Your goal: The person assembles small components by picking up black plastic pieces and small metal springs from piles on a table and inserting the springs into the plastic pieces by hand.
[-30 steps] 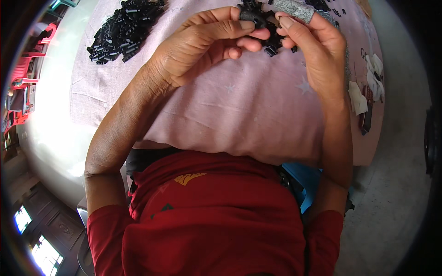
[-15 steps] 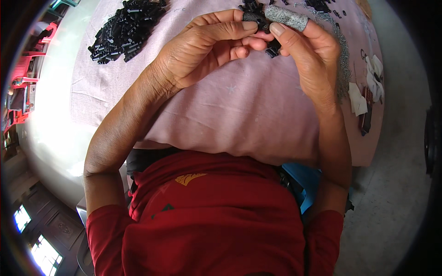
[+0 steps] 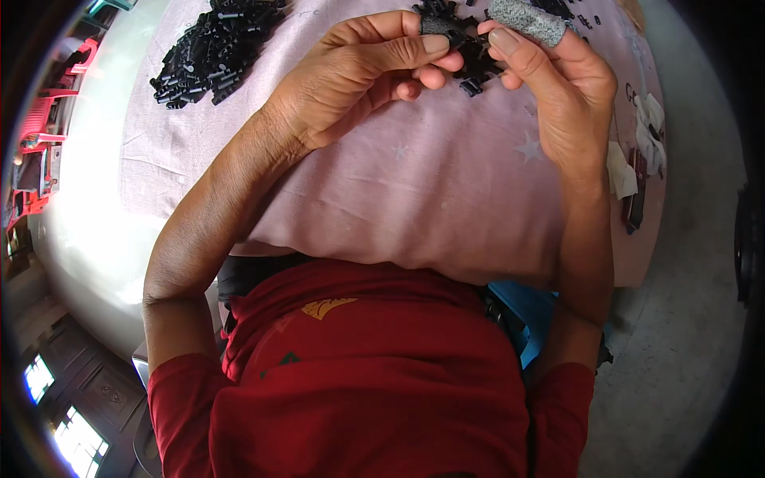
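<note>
My left hand (image 3: 370, 68) is closed, thumb against an index finger wrapped in a dark grey finger sleeve (image 3: 437, 25). A small black plastic piece (image 3: 457, 37) pokes out of this pinch. Facing it a short way to the right, my right hand (image 3: 550, 80) also has thumb and index finger together. A light grey knitted finger sleeve (image 3: 528, 21) covers that index finger. Whatever sits between the right fingertips is too small to make out. Behind and below the fingertips lie loose black plastic pieces (image 3: 472, 84), partly hidden by both hands.
A large heap of black tubular plastic pieces (image 3: 211, 60) lies at the far left of the pink cloth (image 3: 382, 199). At the right edge are a white cloth (image 3: 649, 131), a pale scrap (image 3: 620, 171) and a dark slim object (image 3: 636, 203). Red chairs (image 3: 36, 123) stand beyond, at left.
My right hand has drawn away to the right, leaving a gap between the two hands' fingertips. The left hand keeps its pinch almost in place.
</note>
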`<state>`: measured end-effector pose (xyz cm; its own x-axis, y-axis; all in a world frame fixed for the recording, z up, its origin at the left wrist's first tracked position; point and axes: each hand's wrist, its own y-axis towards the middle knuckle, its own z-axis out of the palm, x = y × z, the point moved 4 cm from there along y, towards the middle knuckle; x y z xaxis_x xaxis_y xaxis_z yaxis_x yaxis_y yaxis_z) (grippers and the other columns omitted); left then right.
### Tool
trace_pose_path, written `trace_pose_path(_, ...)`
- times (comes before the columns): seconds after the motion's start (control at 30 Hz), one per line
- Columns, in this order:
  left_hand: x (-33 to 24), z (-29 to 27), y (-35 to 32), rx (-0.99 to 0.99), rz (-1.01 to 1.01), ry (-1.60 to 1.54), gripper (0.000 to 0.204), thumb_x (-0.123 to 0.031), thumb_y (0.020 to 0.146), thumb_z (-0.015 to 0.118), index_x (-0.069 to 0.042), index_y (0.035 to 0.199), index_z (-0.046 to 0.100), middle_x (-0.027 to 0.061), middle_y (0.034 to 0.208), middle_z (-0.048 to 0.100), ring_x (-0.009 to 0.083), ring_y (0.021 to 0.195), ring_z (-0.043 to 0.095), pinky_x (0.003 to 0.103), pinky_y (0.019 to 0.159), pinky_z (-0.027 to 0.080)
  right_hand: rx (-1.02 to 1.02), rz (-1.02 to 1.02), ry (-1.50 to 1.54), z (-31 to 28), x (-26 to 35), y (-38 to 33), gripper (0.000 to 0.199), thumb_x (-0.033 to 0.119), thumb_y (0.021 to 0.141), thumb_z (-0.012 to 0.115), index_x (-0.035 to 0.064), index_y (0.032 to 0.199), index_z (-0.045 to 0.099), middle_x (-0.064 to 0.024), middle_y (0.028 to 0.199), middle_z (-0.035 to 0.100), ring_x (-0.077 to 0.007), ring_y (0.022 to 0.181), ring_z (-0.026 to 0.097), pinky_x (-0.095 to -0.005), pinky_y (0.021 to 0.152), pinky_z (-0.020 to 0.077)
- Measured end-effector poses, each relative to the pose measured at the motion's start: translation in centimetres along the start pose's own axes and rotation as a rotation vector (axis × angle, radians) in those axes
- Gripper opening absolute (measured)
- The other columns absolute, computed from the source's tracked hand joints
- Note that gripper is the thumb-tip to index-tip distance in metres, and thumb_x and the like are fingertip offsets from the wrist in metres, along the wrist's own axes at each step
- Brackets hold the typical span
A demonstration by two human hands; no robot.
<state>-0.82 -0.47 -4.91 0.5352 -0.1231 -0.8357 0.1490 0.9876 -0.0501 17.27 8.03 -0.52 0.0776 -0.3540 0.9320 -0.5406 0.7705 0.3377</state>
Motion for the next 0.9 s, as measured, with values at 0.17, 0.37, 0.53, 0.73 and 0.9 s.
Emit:
trace_pose_path(0.17, -0.1, 0.4, 0.0, 0.011, 0.01, 0.047, 0.011, -0.016, 0.1, 0.063, -0.006, 0.104, 0.067, 0.0058, 0.099, 0.073, 0.0067, 0.08, 0.064, 0.019, 0.068, 0.047, 0.016, -0.021, -0.048, -0.2, 0.4, -0.2, 0.02, 0.006, 0.092, 0.072, 0.0002, 0.11, 0.073, -0.0074, 0.099, 0.075, -0.0061, 0.074, 0.062, -0.0201, 0.065, 0.0487)
trace_pose_path(0.37, 0.0, 0.1, 0.0, -0.002, 0.021, 0.099, 0.012, -0.015, 0.1, 0.063, -0.005, 0.106, 0.068, 0.0055, 0.099, 0.073, 0.0063, 0.08, 0.063, 0.019, 0.069, 0.047, -0.004, -0.053, -0.106, 0.1, 0.6, -0.5, 0.02, 0.003, 0.091, 0.071, -0.0005, 0.11, 0.073, -0.0086, 0.101, 0.076, -0.0059, 0.074, 0.062, -0.0196, 0.067, 0.0505)
trace_pose_path(0.53, 0.1, 0.2, 0.0, 0.003, 0.019, 0.1, 0.014, -0.015, 0.1, 0.063, -0.005, 0.106, 0.068, 0.0057, 0.1, 0.073, 0.0059, 0.08, 0.062, 0.019, 0.069, 0.047, 0.029, -0.135, -0.149, 0.5, 1.1, -0.5, 0.022, -0.001, 0.091, 0.07, -0.0015, 0.113, 0.072, -0.0103, 0.103, 0.075, -0.0065, 0.077, 0.064, -0.0196, 0.068, 0.0519)
trace_pose_path(0.73, 0.0, 0.2, -0.1, -0.012, 0.001, 0.119, 0.014, -0.016, 0.1, 0.063, -0.005, 0.106, 0.068, 0.0049, 0.098, 0.073, 0.005, 0.078, 0.062, 0.019, 0.068, 0.047, 0.038, -0.185, -0.168, 0.7, 1.4, -0.7, 0.022, -0.001, 0.091, 0.07, -0.0015, 0.114, 0.071, -0.0112, 0.104, 0.075, -0.0086, 0.083, 0.067, -0.0205, 0.069, 0.0533)
trace_pose_path(0.9, 0.1, 0.2, -0.1, 0.002, -0.002, 0.129, 0.014, -0.017, 0.1, 0.064, -0.005, 0.106, 0.068, 0.0043, 0.097, 0.073, 0.0044, 0.077, 0.061, 0.018, 0.068, 0.047, 0.045, -0.214, -0.189, 0.7, 1.3, -0.7, 0.023, -0.002, 0.091, 0.07, -0.0014, 0.114, 0.071, -0.0119, 0.105, 0.075, -0.0102, 0.088, 0.069, -0.0212, 0.07, 0.055)
